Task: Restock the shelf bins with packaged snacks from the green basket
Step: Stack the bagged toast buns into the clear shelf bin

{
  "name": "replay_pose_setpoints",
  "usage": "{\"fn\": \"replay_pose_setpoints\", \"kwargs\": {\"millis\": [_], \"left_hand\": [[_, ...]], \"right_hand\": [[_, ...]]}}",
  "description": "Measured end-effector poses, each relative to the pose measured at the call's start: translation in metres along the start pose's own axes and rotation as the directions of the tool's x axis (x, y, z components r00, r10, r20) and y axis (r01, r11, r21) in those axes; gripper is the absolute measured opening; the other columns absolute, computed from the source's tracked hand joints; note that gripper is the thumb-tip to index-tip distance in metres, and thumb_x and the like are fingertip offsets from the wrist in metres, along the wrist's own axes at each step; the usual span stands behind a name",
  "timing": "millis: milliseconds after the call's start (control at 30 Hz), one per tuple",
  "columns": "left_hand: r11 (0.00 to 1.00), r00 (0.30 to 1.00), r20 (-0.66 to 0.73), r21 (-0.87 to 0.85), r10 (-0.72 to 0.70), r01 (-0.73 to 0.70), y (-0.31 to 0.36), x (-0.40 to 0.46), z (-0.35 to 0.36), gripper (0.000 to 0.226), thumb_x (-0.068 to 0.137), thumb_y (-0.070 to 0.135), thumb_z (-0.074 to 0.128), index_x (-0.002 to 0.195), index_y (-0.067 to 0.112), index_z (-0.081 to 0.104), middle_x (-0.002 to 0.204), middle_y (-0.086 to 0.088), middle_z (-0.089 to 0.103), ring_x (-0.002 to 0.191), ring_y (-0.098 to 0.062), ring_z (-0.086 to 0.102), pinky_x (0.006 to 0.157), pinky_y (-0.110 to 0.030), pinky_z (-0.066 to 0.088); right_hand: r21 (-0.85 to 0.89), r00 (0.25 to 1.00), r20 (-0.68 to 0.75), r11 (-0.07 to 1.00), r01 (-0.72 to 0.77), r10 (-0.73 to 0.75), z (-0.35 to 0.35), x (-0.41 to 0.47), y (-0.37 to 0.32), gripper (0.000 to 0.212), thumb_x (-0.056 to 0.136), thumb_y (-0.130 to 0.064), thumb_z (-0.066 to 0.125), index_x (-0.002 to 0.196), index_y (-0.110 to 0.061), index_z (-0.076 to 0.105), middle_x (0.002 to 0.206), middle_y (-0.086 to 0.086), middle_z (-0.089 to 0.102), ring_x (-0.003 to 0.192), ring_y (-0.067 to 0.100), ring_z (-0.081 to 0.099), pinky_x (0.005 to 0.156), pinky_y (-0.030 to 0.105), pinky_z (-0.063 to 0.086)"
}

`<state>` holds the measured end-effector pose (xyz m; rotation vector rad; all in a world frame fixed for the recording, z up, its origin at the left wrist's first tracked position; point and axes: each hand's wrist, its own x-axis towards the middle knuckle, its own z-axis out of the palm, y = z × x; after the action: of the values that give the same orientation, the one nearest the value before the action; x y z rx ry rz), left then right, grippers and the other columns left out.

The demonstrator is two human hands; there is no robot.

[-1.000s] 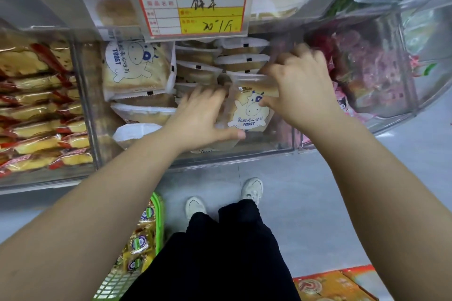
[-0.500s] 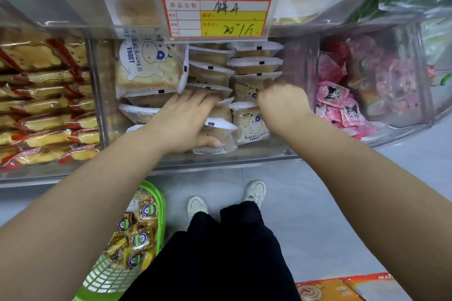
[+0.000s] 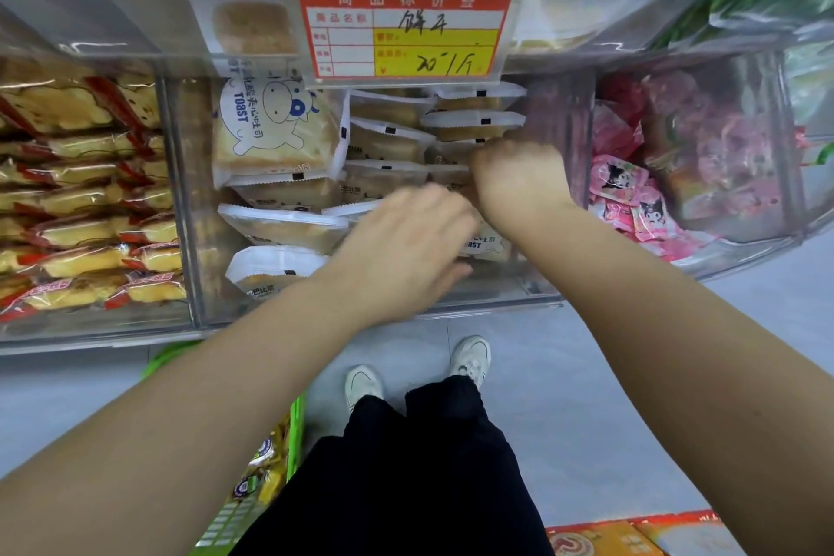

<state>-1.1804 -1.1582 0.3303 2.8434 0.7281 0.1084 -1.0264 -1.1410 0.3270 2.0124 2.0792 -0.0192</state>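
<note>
The middle clear shelf bin [image 3: 194, 284] holds several white toast packets; a large one with a cow print [image 3: 275, 131] lies on top at the left. My right hand [image 3: 519, 181] is curled into a fist at the bin's right side, gripping the top of a toast packet [image 3: 487, 245] that stands near the front wall. My left hand [image 3: 406, 248], blurred, lies flat with fingers extended across the packets beside it. The green basket [image 3: 294, 429] sits on the floor at lower left with yellow wrapped snacks [image 3: 266, 465] inside, mostly hidden by my left arm.
The left bin holds rows of red-and-yellow cake packets [image 3: 90, 230]. The right bin holds pink packets [image 3: 632, 203]. A red and yellow price tag [image 3: 406, 29] hangs above the middle bin. An orange carton [image 3: 609, 537] lies on the floor by my legs.
My right hand has pushed the toast packet down into the bin's front right. My left hand slid right across the packets. The view has shifted slightly.
</note>
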Motion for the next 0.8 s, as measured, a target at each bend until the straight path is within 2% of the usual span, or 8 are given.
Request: {"fn": "replay_pose_setpoints", "kwargs": {"millis": [67,167,367,433,567,667,733,800], "left_hand": [[0.996,0.977,0.192,-0.017,0.092,-0.091,0.007,0.012,0.011,0.034,0.096,0.037,0.038,0.121,0.02,0.054,0.119,0.001,0.058,0.11,-0.022,0.047,0.088,-0.034,0.034],[0.99,0.941,0.339,0.13,0.007,-0.054,0.006,0.03,0.025,0.041,0.099,0.04,0.028,0.133,0.025,0.046,0.133,0.007,0.053,0.12,-0.019,0.039,0.097,-0.032,0.028],[0.954,0.928,0.359,0.3,-0.102,-0.012,0.005,0.04,0.044,0.054,0.097,0.034,0.032,0.148,0.023,0.018,0.148,0.011,0.032,0.132,-0.017,0.027,0.102,-0.03,0.021],[0.959,0.932,0.351,0.282,-0.089,-0.014,0.004,0.039,0.043,0.053,0.096,0.033,0.034,0.147,0.024,0.021,0.147,0.01,0.034,0.131,-0.018,0.03,0.101,-0.03,0.022],[0.998,0.964,0.263,-0.039,-0.028,0.04,-0.005,0.029,0.018,0.039,0.093,0.027,0.044,0.131,0.02,0.048,0.13,0.002,0.054,0.12,-0.02,0.046,0.097,-0.034,0.033],[0.908,0.987,0.056,-0.387,-0.151,0.161,-0.015,-0.001,-0.008,0.028,0.091,0.014,0.051,0.117,0.016,0.061,0.119,0.001,0.062,0.112,-0.019,0.054,0.095,-0.033,0.042],[0.814,0.932,-0.1,-0.525,-0.349,0.248,-0.024,-0.026,-0.02,0.024,0.089,0.009,0.054,0.109,0.016,0.066,0.107,0.003,0.065,0.1,-0.013,0.057,0.088,-0.022,0.042],[0.725,0.802,-0.205,-0.59,-0.56,0.355,-0.033,-0.049,-0.026,0.024,0.088,0.005,0.056,0.106,0.017,0.067,0.099,0.007,0.061,0.092,-0.003,0.053,0.082,-0.006,0.037]], "right_hand": [[0.019,1.0,0.01,1.0,0.023,-0.024,-0.001,0.0,0.002,0.022,0.091,-0.02,0.052,0.102,-0.005,0.063,0.105,0.014,0.065,0.095,0.033,0.061,0.066,0.031,0.032],[0.065,0.998,0.036,0.997,0.042,-0.044,-0.005,0.001,0.005,0.027,0.091,-0.029,0.053,0.105,-0.008,0.064,0.105,0.013,0.064,0.095,0.031,0.06,0.067,0.03,0.033],[0.052,1.0,-0.001,0.998,0.028,-0.028,-0.005,-0.004,0.004,0.021,0.092,-0.017,0.05,0.11,-0.01,0.061,0.11,0.01,0.061,0.1,0.029,0.057,0.068,0.03,0.037],[0.086,1.0,0.005,0.996,-0.006,0.005,-0.008,-0.006,0.004,0.026,0.09,-0.012,0.053,0.116,-0.009,0.058,0.116,0.011,0.058,0.107,0.031,0.054,0.073,0.034,0.043],[0.089,0.997,0.075,0.995,-0.039,0.033,-0.013,-0.006,0.001,0.035,0.089,-0.001,0.048,0.123,-0.006,0.051,0.125,0.017,0.05,0.113,0.036,0.05,0.07,0.039,0.041],[0.198,0.999,0.04,0.979,-0.037,0.029,-0.018,-0.004,0.001,0.036,0.087,-0.016,0.056,0.122,-0.01,0.054,0.126,0.014,0.052,0.118,0.033,0.045,0.086,0.04,0.045],[0.438,0.995,-0.054,0.898,-0.048,0.08,-0.025,-0.001,-0.005,0.035,0.086,-0.024,0.059,0.119,-0.015,0.059,0.12,0.011,0.059,0.113,0.028,0.05,0.088,0.034,0.045],[0.749,0.991,0.023,0.654,-0.103,0.13,-0.034,0.002,-0.023,0.032,0.086,-0.023,0.059,0.117,-0.017,0.06,0.107,0.005,0.064,0.099,0.022,0.058,0.081,0.028,0.046]]}}
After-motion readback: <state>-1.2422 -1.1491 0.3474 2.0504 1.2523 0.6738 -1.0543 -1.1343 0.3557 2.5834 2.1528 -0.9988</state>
